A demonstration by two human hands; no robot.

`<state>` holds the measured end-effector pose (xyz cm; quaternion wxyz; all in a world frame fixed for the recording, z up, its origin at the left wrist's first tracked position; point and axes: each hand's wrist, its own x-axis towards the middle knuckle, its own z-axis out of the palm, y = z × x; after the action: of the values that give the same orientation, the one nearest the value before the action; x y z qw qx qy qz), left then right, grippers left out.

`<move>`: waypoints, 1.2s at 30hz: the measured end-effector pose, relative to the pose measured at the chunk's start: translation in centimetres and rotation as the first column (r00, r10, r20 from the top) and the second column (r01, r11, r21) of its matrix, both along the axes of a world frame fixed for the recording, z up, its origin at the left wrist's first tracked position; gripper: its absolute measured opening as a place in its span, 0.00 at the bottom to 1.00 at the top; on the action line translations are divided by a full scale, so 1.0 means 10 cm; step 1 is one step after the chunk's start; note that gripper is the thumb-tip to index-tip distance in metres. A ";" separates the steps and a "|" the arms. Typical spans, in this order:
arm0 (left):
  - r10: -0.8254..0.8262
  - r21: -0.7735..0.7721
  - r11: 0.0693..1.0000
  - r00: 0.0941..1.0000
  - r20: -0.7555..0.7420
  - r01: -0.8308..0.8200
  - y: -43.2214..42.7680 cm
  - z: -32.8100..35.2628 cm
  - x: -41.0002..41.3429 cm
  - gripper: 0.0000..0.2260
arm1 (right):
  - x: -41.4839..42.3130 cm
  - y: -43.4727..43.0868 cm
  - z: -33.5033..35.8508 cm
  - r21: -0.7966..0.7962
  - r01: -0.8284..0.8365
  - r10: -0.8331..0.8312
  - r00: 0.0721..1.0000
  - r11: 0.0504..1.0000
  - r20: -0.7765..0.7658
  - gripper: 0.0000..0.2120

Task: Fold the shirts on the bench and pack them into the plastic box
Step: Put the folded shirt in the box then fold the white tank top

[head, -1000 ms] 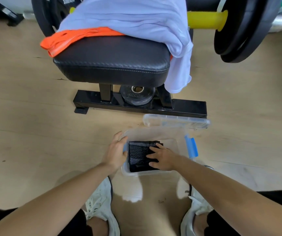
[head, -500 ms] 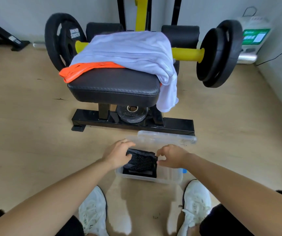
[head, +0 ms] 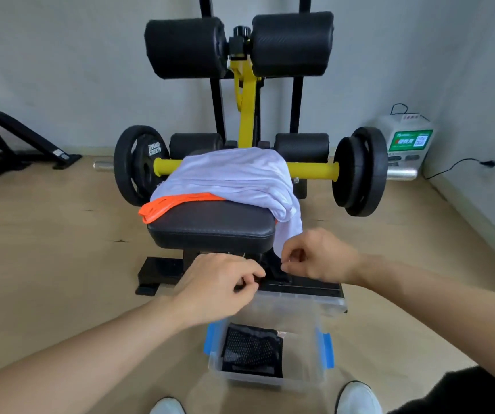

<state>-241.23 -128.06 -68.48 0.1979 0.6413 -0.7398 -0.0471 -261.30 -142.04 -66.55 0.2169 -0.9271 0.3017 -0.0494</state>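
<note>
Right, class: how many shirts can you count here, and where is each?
3. A white shirt lies draped over the bench, an orange shirt under it, a folded black mesh shirt in the plastic box. Others may be hidden beneath.

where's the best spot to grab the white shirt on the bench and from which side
Take the white shirt by the flap hanging off the front right corner of the bench seat, coming from the right, beside the right hand. That flap hangs free and is easy to pinch; the rest lies spread over the orange shirt, so lifting there probably leaves that one behind.
</note>
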 end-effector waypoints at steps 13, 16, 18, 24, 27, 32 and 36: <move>0.394 0.056 0.916 0.917 0.063 -0.397 -0.90 0.47 0.64 0.31 | 0.38 -0.66 0.23 -0.073 0.214 -0.190 0.948 0.974 0.255 0.10; 0.416 0.088 0.903 0.907 0.064 -0.420 -0.95 0.41 0.70 0.32 | 0.38 -0.79 0.38 0.027 0.284 -0.276 0.900 0.959 0.338 0.04; 0.404 0.043 0.912 0.912 0.071 -0.407 -0.95 0.38 0.67 0.30 | 0.28 -0.89 0.44 0.088 0.383 -0.383 0.823 0.920 0.420 0.03; 0.328 -0.027 0.945 0.940 0.092 -0.326 -0.89 0.39 0.61 0.27 | -0.13 -0.98 0.52 0.574 0.500 -0.757 0.346 0.649 0.554 0.03; 0.353 -0.053 0.934 0.935 0.011 -0.352 -0.92 0.42 0.59 0.24 | -0.28 -0.97 0.62 0.714 0.284 -0.767 0.290 0.640 0.572 0.04; 0.337 -0.308 0.895 0.941 -0.013 -0.324 -1.02 0.57 0.56 0.05 | -0.40 -0.94 0.80 0.722 0.171 -0.738 0.259 0.670 0.623 0.06; 0.214 -0.267 0.894 0.866 -0.452 -0.360 -1.04 0.88 0.41 0.04 | -0.43 -0.96 0.84 0.637 0.290 -0.700 0.308 0.714 0.645 0.06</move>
<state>-237.16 -138.43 -59.72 0.4620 0.6768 -0.5727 -0.0210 -265.63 -151.63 -58.19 0.4950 -0.5602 0.4319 -0.5046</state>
